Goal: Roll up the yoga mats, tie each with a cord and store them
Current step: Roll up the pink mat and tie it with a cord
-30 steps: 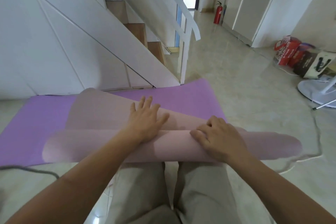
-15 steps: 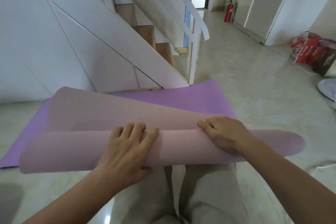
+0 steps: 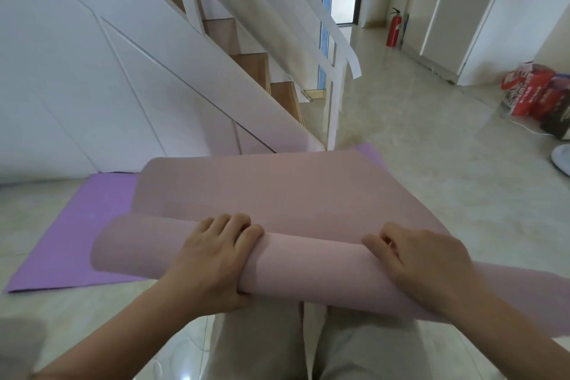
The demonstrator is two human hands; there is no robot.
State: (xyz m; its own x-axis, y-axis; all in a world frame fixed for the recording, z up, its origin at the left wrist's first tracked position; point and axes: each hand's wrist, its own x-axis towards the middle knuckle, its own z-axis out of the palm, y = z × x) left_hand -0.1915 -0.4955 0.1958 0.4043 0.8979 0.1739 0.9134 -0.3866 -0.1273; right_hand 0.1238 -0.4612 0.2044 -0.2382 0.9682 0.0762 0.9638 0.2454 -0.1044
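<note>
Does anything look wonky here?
Yes. The pink yoga mat is rolled crooked: the roll's left end pokes out past the flat part's edge. The left hand and right hand grip the roll. It lies slanted across the purple yoga mat.

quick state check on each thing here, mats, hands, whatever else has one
pink mat, near end rolled into a loose tube, rest unrolled over the purple mat
purple mat, flat on the floor, not rolled
left hand, grips the roll, fingers curled over it
right hand, grips the roll, fingers curled
fire extinguisher, upright
</note>
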